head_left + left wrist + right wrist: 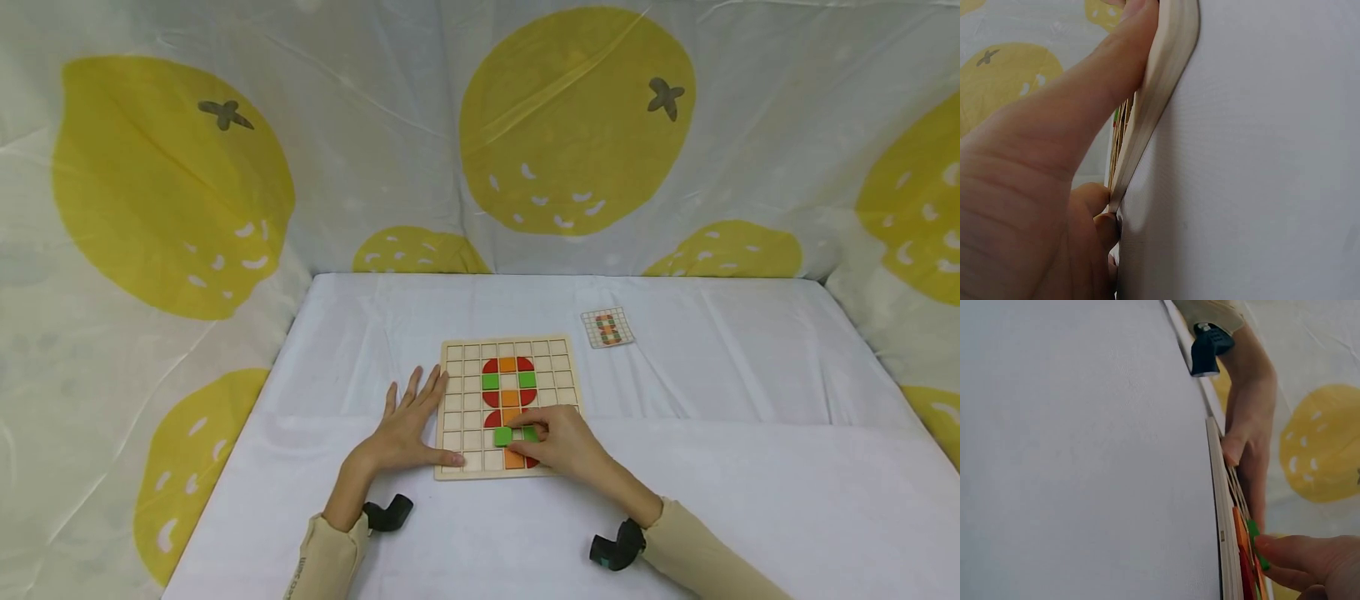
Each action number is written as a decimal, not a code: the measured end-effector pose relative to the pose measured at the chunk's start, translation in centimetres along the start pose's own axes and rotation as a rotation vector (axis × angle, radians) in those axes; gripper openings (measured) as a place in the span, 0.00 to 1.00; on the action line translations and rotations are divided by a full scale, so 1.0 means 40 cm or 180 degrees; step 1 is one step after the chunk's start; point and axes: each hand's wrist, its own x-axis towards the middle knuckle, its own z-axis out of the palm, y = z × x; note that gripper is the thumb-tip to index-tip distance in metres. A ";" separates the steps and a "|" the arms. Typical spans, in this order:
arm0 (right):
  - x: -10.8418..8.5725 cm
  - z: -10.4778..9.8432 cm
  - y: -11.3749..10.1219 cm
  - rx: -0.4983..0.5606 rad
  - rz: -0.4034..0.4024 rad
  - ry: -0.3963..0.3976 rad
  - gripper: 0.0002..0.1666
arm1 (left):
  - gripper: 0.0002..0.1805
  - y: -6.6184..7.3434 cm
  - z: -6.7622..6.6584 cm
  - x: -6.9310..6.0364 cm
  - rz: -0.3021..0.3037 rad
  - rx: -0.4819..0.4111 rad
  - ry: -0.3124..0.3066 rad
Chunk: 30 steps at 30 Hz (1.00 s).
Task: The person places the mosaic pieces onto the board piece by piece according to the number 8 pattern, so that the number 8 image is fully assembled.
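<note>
A square wooden grid board point(453, 400) lies on the white cloth, bearing red, orange and green pieces in its cells. My right hand point(564, 442) pinches a green square tile point(502, 437) between thumb and fingers over the lower part of the board. In the right wrist view, that green tile point(1256, 540) stands tilted above the board's edge. My left hand point(405, 429) is spread at the board's left side, with the thumb on the lower left corner and fingertips along the left edge. The right hand covers some pieces at the lower right.
A small pattern card point(607, 327), printed with a similar coloured grid, lies behind the board to the right. White cloth point(712, 358) covers the table. A lemon-print curtain point(360, 125) hangs around the back and sides. Each wrist bears a black camera.
</note>
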 end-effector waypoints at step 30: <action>0.017 0.033 -0.022 -0.0094 0.0042 -0.0024 0.12 | 0.75 0.001 -0.001 0.000 -0.0023 0.0027 -0.0015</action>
